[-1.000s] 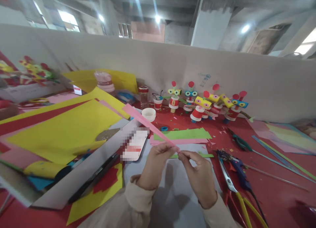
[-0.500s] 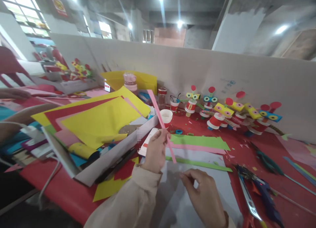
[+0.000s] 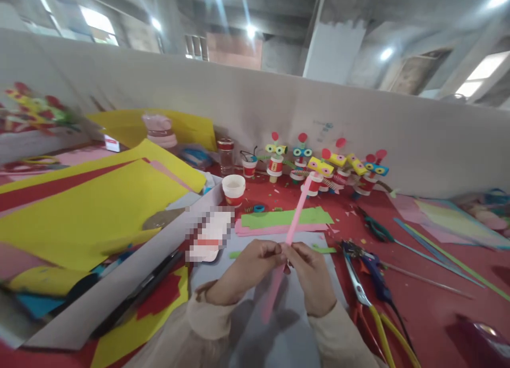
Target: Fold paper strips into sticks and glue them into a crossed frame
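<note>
Both my hands meet over a grey sheet [image 3: 255, 288] on the red table. My left hand [image 3: 258, 262] pinches a long pink paper strip [image 3: 299, 211] near its middle. From the other side my right hand [image 3: 313, 270] is closed on the same strip, fingertips against the left ones. The strip slants, its upper end toward the paper cup figures and its lower end blurred below my hands. Behind it lie a wide green paper strip [image 3: 274, 219] and a pink paper piece [image 3: 255, 230]. A narrow green strip [image 3: 324, 249] is partly hidden by my hands.
A box [image 3: 131, 283] with yellow and red paper sheets stands left. A white-and-red cup [image 3: 234, 190] and several cup figures [image 3: 274, 166] stand behind. Scissors [image 3: 360, 288], a glue gun [image 3: 376, 277] and green-handled pliers [image 3: 374, 227] lie right.
My right hand has come up to the pink strip and closed on it beside my left. The strip now leans the other way. The view has turned to the right.
</note>
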`<state>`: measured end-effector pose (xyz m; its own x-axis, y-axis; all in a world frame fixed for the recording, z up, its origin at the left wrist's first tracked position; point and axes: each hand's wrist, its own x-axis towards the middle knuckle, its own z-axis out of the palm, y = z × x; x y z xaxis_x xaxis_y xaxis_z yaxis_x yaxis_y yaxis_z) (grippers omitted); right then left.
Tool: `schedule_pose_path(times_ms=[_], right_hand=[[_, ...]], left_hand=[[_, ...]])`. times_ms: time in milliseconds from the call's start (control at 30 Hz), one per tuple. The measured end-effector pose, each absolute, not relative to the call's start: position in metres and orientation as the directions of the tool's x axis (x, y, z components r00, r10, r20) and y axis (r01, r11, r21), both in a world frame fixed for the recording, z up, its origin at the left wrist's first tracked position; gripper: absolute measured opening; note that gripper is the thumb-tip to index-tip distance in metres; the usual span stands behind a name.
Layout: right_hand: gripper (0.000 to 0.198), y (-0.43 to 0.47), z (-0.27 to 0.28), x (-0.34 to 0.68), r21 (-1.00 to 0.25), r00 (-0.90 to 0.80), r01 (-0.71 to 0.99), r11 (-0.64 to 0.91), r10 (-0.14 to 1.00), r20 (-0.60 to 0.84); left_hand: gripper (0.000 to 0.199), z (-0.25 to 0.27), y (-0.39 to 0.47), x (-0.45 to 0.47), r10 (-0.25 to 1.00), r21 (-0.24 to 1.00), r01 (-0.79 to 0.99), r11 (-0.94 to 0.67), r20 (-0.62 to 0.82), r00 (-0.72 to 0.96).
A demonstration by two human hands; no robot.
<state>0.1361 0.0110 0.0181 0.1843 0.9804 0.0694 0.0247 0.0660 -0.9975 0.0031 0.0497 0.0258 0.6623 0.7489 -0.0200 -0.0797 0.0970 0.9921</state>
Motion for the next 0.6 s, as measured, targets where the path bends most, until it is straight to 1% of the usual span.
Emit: schedule_pose_path(times_ms=[100, 200, 300, 433, 567, 600], right_hand=[[0.031, 0.011, 0.020, 0.135, -0.998, 0.227, -0.036, 0.054, 0.973, 0.045], [0.032, 0.012, 0.022, 0.136, -0.994, 0.255, -0.107, 0.010, 0.967, -0.018], [0.025, 0.014, 0.017, 0.142, -0.986, 0.300, -0.167, -0.017, 0.951, -0.067], [0.020, 0.017, 0.013, 0.153, -0.972, 0.410, -0.229, 0.044, 0.911, -0.055], [0.019, 0.016, 0.022, 0.165, -0.958, 0.561, -0.243, 0.151, 0.828, -0.011], [0.019, 0.015, 0.026, 0.169, -0.956, 0.595, -0.224, 0.190, 0.804, 0.020]], left_hand=[[0.027, 0.028, 0.050, 0.001, 0.739, 0.997, -0.007, 0.078, -0.053, 0.672], [0.026, 0.033, 0.050, -0.001, 0.746, 0.996, 0.041, 0.078, -0.086, 0.660], [0.024, 0.035, 0.050, -0.003, 0.718, 0.986, 0.126, 0.108, -0.165, 0.676], [0.021, 0.034, 0.053, -0.007, 0.626, 0.971, 0.218, 0.096, -0.229, 0.745], [0.018, 0.034, 0.053, -0.016, 0.571, 0.962, 0.273, -0.011, -0.218, 0.791], [0.017, 0.035, 0.053, -0.019, 0.569, 0.957, 0.287, -0.048, -0.210, 0.795]])
